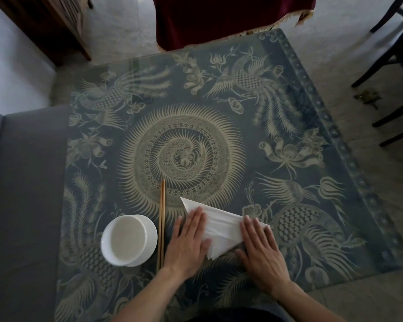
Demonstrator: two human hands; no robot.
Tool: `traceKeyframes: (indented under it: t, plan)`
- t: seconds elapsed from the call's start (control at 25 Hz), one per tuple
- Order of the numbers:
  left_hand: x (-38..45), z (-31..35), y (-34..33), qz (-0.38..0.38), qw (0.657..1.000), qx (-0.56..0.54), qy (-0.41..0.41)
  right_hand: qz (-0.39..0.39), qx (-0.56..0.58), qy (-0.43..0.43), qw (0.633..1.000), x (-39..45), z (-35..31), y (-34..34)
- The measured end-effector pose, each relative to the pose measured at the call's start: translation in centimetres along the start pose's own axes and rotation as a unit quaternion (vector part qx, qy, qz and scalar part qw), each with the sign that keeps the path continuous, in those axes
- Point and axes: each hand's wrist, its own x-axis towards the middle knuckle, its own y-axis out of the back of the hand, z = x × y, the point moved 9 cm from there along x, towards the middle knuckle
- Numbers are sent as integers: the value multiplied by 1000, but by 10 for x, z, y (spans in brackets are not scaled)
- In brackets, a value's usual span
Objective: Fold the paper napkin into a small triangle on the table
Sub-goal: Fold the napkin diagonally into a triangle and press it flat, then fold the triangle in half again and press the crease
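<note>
Near the lower middle of the frame, on the table [242, 89], the paper napkin [221, 226] lay as a white triangle, both hands flat on it with fingers spread, gripping nothing: left hand [189, 238] on its left part, right hand [261, 245] on its right. If either palm slid, the thin layers would likely shift and skew the crease. Its long edge ran from upper left to lower right, its lowest corner pointing towards the bottom of the frame
</note>
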Motion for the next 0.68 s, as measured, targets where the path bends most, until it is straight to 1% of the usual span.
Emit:
traceKeyframes:
  t: [0.08,0.24,0.36,0.44,0.52,0.56,0.68]
  plan:
    - [1,-20,5,2,999,7,36,8,3,-31,999,0,21,7]
    - [4,-22,7,-1,999,-9,38,-1,1,-33,999,-1,28,9]
    - [13,-26,20,40,997,-29,55,0,-4,-37,999,-1,22,10]
    - [27,-36,37,74,993,-44,84,2,-3,-17,1000,4,12,13]
    - [42,-46,54,99,989,-50,96,-1,-2,21,1000,10,-2,14]
    - [50,-50,60,94,989,-50,100,-6,-4,44,999,12,-10,14]
    - [68,-63,64,32,991,-31,124,-22,-15,96,995,12,-22,12]
